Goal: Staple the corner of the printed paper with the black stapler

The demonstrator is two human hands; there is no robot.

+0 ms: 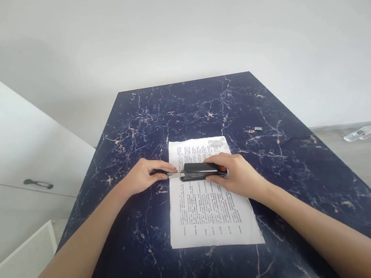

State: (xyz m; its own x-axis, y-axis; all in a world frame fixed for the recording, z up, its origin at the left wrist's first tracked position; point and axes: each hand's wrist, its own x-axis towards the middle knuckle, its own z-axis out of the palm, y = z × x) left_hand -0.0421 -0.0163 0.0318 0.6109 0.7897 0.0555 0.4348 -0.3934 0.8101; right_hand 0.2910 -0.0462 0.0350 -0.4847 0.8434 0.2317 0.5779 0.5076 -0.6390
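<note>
A black stapler [197,168] with an orange-red part at its right end lies crosswise over a printed sheet of paper [212,215]. My right hand [235,171] is closed around the stapler's right end, thumb on the near side. At the other end, my left hand [147,176] pinches a black-ended metal slide [173,175] between thumb and fingers. The slide sticks out to the left of the stapler's body, over the paper's left edge. Whether staples are inside is hidden.
The dark blue marbled table [181,111] stands against a white wall. A small greenish piece [258,129] lies right of the paper. Clear plastic packaging [369,131] is on the floor at right. A white cabinet with a dark handle [38,184] is at left.
</note>
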